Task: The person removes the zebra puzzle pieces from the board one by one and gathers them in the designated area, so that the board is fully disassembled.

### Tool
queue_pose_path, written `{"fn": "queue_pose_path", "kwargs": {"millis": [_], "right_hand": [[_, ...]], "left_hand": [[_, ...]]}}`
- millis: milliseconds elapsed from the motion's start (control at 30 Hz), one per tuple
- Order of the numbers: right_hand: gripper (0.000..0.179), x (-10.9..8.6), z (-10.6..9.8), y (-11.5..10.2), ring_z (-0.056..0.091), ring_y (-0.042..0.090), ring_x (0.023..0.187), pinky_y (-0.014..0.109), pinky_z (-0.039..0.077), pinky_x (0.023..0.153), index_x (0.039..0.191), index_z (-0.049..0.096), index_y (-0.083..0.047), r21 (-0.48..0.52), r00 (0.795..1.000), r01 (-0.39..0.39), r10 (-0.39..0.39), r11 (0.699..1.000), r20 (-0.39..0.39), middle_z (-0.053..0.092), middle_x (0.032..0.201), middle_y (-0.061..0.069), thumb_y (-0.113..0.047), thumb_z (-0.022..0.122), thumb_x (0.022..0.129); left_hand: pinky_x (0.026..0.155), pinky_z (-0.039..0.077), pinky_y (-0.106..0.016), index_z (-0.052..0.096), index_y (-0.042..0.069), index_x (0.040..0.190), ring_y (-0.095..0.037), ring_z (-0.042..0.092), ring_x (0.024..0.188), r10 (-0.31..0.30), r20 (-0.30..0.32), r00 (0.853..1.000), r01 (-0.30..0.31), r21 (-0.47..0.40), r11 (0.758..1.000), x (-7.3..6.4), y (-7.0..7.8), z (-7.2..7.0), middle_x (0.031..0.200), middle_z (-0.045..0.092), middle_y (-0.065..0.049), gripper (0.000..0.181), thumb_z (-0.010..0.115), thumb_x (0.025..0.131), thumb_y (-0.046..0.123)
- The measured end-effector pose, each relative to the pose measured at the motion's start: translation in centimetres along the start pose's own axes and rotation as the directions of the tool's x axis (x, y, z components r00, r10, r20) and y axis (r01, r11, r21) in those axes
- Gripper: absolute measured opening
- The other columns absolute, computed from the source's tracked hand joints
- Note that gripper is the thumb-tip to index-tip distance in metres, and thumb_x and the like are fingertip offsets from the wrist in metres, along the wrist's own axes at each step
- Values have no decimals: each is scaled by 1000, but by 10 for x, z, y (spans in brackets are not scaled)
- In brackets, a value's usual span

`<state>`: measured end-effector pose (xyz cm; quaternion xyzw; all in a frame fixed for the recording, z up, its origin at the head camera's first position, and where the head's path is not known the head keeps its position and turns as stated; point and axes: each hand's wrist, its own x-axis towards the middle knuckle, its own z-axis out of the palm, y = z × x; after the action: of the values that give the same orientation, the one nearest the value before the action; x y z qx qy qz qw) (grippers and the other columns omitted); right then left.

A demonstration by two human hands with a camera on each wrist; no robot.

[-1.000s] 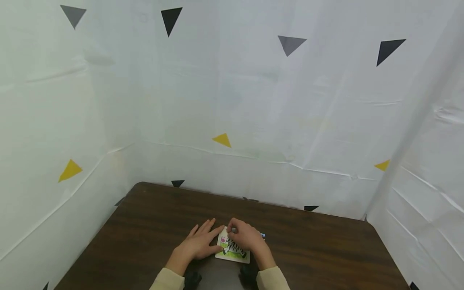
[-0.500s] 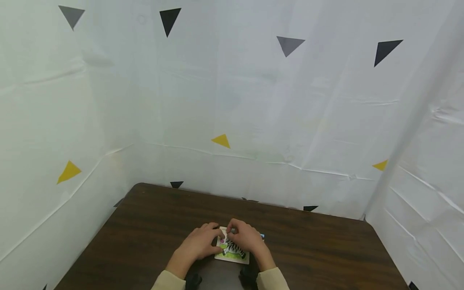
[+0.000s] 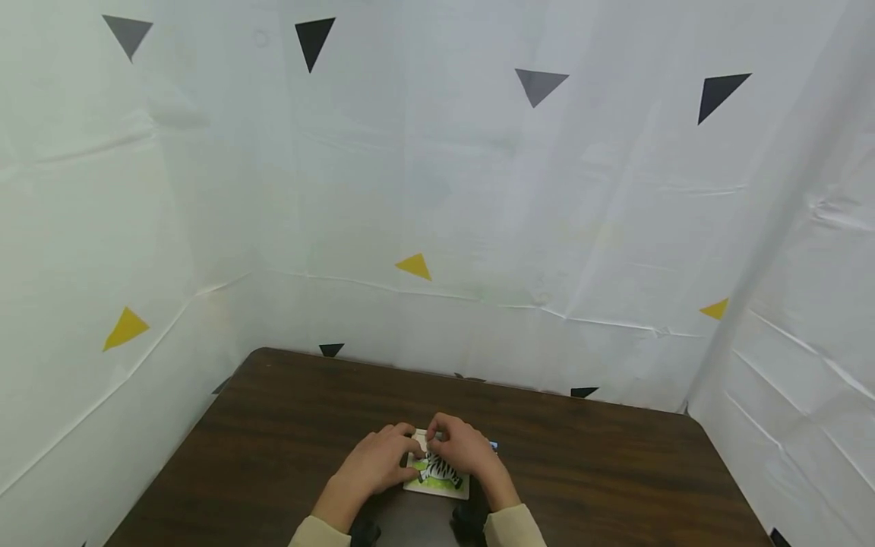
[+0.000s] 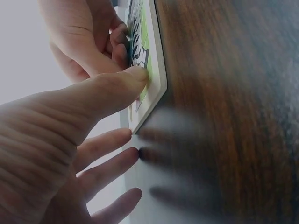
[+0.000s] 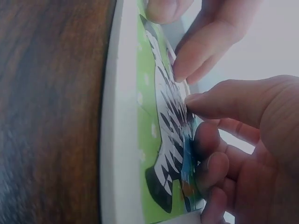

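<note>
A small squarish zebra puzzle board [image 3: 437, 486] with a pale rim lies flat on the dark wooden table. My left hand [image 3: 379, 460] is at its left side. In the left wrist view the left thumb [image 4: 135, 74] rests on the board's green corner, while the other fingers reach past the edge, apart from one another. My right hand [image 3: 461, 444] covers the upper right of the picture. Its thumb [image 5: 196, 100] touches the zebra picture, and the other fingers curl in close to the surface. I cannot tell whether a piece is between its fingertips.
A small blue-edged thing [image 3: 494, 446] shows just behind the right hand. The brown table [image 3: 601, 471] has rounded far corners and meets a white sheet wall [image 3: 465, 190] with triangle prints. A dark grey shape [image 3: 417, 524] lies between the sleeves at the near side.
The left fingers, spread and straight a second ago, have drawn back and bent, coming over the board's left part. The right hand has stayed in place. The head view has shifted slightly.
</note>
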<state>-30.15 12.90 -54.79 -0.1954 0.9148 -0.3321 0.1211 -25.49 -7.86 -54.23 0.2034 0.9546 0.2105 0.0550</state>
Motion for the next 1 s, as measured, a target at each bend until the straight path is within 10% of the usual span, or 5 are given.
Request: {"fn": "queue_pose_path", "kwargs": {"millis": [1000], "right_hand": [[9, -2, -9, 3, 50, 14, 63, 29, 41, 56, 106, 69, -11, 145, 999, 34, -28, 989, -39, 56, 75, -1, -19, 71, 102]], "left_hand": [[111, 49, -68, 81, 33, 113, -36, 58, 137, 19, -12, 1000, -19, -25, 1000, 5, 0, 3, 149, 62, -6, 20, 85, 94, 40]]}}
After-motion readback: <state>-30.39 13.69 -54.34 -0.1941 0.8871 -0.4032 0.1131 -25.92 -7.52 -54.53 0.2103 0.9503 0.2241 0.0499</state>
